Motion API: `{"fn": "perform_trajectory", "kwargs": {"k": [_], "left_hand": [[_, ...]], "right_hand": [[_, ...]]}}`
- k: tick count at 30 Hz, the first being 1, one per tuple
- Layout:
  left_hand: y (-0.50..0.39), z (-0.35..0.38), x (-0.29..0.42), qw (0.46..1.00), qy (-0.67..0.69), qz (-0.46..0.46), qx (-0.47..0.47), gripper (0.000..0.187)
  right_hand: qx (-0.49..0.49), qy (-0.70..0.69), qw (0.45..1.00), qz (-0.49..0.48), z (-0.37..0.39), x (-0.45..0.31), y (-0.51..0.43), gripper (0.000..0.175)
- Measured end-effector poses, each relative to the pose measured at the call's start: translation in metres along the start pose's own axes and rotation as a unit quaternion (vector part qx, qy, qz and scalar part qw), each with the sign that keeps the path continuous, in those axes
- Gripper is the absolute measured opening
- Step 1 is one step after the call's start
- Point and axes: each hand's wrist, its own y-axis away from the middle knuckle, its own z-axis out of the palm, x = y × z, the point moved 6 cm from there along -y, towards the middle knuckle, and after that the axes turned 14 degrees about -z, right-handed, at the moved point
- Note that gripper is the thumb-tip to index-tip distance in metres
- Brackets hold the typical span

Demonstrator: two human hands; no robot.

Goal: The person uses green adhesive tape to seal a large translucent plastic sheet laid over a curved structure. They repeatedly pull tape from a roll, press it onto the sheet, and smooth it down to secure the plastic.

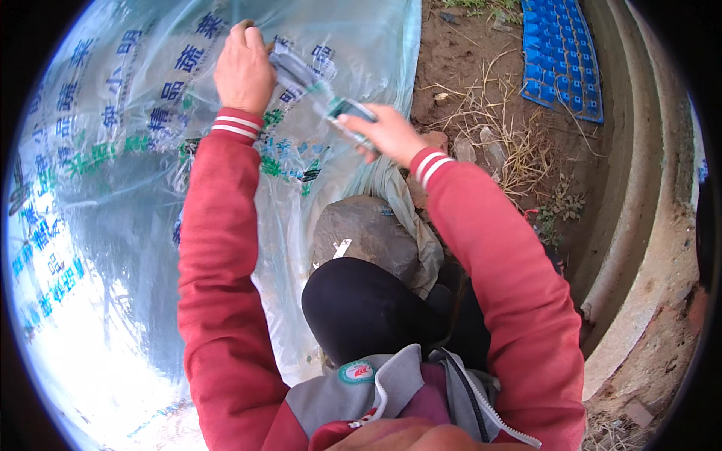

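In my right hand [389, 132] is a hand tool [299, 70] with a green and dark grip. Its long greyish front part slants up and left and is blurred, so I cannot tell its exact kind. My left hand [245, 70] is closed around a brown, stick-like piece [246, 23], mostly hidden by the fingers. The tool's far end reaches right beside that hand. Beneath both hands spreads a translucent plastic sheet [225, 152] printed with blue and green characters.
A large stone [364, 234] lies in front of my knee [372, 307], with bunched plastic along its right side. Bare soil with dry straw [519, 152] is to the right. Farther off are a blue plastic tray [558, 56] and a curved concrete edge [643, 237].
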Motion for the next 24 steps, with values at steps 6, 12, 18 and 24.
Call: {"fn": "perform_trajectory", "kwargs": {"k": [6,12,18,24], "left_hand": [[0.003,0.003,0.014,0.999,-0.026,0.008,-0.031,0.024],[0.028,-0.006,0.047,0.990,0.089,0.086,0.066,0.020],[0.014,0.017,0.015,0.965,0.194,-0.163,-0.073,0.013],[-0.025,0.032,-0.016,0.589,0.685,-0.283,-0.322,0.015]], "right_hand": [[0.017,0.046,0.997,0.051,-0.038,0.023,0.004,0.047],[-0.022,0.123,0.990,0.069,-0.087,0.013,0.005,0.046],[0.035,0.088,0.995,-0.016,-0.089,-0.037,0.015,0.043],[0.103,0.135,0.962,-0.213,-0.092,-0.167,0.032,0.037]]}}
